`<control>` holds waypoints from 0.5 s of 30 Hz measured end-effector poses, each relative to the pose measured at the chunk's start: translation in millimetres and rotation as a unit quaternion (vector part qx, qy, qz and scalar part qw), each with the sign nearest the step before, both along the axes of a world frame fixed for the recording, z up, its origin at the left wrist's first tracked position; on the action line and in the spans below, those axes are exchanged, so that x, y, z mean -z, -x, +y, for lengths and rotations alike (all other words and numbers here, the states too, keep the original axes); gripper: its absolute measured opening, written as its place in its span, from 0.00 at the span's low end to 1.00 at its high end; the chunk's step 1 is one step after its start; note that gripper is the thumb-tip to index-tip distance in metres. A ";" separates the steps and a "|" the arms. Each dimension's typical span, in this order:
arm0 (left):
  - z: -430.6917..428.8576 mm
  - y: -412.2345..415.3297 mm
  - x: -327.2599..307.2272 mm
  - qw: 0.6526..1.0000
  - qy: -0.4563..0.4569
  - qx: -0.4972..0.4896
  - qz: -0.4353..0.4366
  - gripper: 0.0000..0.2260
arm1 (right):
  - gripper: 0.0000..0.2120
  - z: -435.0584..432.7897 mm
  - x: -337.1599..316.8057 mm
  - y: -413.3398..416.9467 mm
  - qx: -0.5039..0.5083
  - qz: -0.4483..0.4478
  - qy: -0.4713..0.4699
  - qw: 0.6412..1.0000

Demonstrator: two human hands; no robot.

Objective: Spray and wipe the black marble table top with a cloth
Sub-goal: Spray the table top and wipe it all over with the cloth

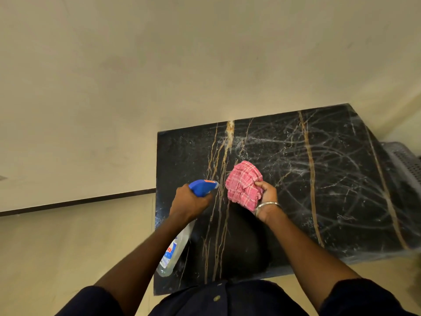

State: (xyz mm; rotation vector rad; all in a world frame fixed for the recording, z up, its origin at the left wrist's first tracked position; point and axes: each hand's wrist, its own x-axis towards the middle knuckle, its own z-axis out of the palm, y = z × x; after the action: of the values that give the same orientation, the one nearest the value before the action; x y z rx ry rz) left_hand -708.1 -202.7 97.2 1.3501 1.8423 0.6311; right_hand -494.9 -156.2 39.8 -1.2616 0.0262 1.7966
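Observation:
A black marble table top with gold and white veins fills the lower right and stands against a cream wall. Fine white droplets speckle its far middle part. My left hand grips the neck of a clear spray bottle with a blue trigger head, nozzle pointing over the table. My right hand, with a metal bangle on the wrist, holds a bunched red-and-white checked cloth just above the marble, right beside the nozzle.
A cream wall rises behind the table. A dark skirting strip runs along the left above a beige floor. A grey perforated basket shows past the table's right edge. My dark shirt touches the near edge.

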 end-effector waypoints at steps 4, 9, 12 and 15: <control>-3.3 -5.1 7.1 0.999 0.025 0.000 0.024 0.11 | 0.12 6.9 -1.4 2.0 -0.030 -0.051 -0.005 0.998; -1.4 5.5 13.5 0.998 0.028 -0.043 0.030 0.14 | 0.04 -1.6 31.9 13.1 -0.213 -0.494 -0.275 0.797; -2.0 13.8 17.2 0.997 0.041 -0.056 0.037 0.18 | 0.20 -25.8 57.5 26.0 -0.383 -0.740 -0.334 0.440; -1.5 21.6 19.6 0.995 0.056 -0.057 0.054 0.16 | 0.28 -42.6 66.3 55.1 -0.490 -0.728 -0.373 0.301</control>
State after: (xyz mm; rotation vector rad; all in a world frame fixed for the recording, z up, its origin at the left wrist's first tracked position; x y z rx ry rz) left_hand -729.6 -204.2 77.6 1.2333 2.0211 0.5132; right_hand -550.0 -198.8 -26.6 -1.6560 -2.7099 0.2369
